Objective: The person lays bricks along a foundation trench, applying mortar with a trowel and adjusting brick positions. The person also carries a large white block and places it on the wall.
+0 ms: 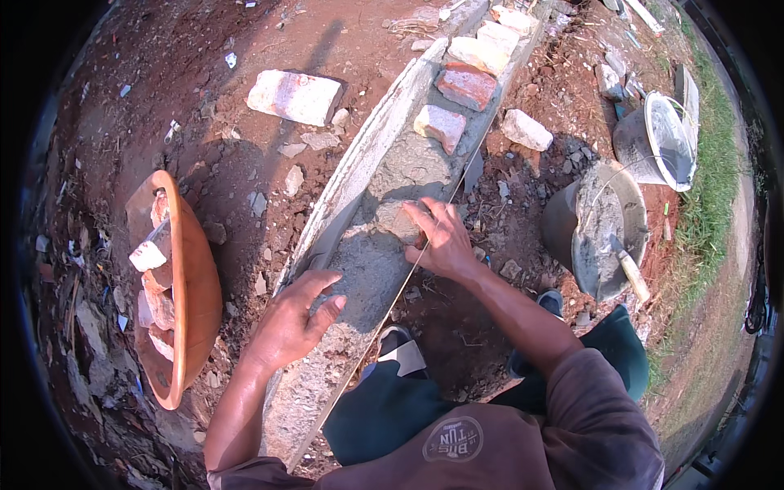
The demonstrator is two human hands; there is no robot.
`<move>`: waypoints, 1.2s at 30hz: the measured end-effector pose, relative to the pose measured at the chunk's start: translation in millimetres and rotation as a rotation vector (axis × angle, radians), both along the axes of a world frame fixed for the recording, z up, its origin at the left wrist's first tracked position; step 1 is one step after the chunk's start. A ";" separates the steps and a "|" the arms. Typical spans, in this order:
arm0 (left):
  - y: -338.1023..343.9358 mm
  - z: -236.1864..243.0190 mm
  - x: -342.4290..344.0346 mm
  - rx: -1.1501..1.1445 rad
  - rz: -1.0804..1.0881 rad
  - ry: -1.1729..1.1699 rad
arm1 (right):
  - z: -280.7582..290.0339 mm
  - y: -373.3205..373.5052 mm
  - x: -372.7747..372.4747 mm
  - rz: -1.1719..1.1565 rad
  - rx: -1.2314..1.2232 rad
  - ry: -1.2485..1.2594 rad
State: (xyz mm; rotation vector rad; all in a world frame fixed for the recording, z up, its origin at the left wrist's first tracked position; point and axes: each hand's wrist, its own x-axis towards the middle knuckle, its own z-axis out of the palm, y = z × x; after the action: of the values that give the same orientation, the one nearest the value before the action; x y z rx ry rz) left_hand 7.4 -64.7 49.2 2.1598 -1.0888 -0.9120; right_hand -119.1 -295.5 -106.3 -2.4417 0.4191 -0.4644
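Note:
A strip of wet grey mortar fills a narrow form edged on the left by a long board. My right hand reaches in from the right, its fingers on top of a mortar-smeared piece of stone and its thumb at the near side. This piece rests in the mortar. Nearer to me, my left hand hovers beside the board, thumb and fingers apart with nothing between them. Farther along the strip sit a pale stone, a reddish stone and several more in a row.
Left of the strip, an orange basin holds several broken stones. To the right, a bucket of mortar has a trowel in it; a whitish bucket stands behind. Loose stones lie on the reddish soil. A taut string borders the strip.

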 end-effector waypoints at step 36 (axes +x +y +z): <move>-2.9 -0.5 9.6 -0.272 0.292 -0.164 | -9.3 -50.4 38.8 -0.167 -0.075 0.042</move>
State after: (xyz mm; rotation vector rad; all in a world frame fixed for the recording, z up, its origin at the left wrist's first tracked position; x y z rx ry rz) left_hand 17.0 -67.6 48.7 2.1170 -0.8821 -0.4354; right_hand -80.3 -345.9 -115.6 -2.5033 0.6368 -0.5082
